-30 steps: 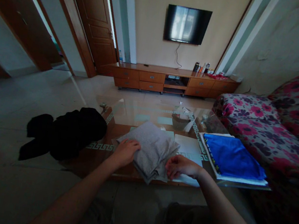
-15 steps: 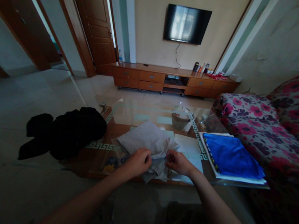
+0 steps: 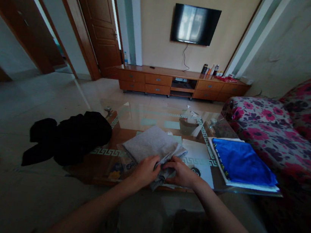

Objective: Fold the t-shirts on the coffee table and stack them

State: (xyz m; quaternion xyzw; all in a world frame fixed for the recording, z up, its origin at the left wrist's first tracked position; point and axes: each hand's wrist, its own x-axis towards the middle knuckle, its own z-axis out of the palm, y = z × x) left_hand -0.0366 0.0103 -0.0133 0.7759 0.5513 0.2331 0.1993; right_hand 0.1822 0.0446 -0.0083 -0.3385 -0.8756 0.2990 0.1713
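Observation:
A light grey cloth garment (image 3: 152, 143) lies partly folded on the glass table, its near part bunched and hanging toward the front edge. My left hand (image 3: 147, 169) is closed on the bunched near edge. Close beside it, my right hand (image 3: 178, 171) grips the same grey fabric between thumb and fingers. To the left lies a crumpled black garment (image 3: 75, 138). On the right, a folded blue garment (image 3: 243, 162) rests on top of white folded cloth.
The glass table (image 3: 132, 115) has a patterned border, with a bin (image 3: 187, 126) visible at its far side. A floral sofa (image 3: 271, 124) stands to the right. Beyond is a wooden TV cabinet (image 3: 157, 80) with several bottles, below a wall television (image 3: 195, 25).
My right hand has moved left, closer to my left hand, onto the grey fabric. The near part of the garment is now more gathered between both hands.

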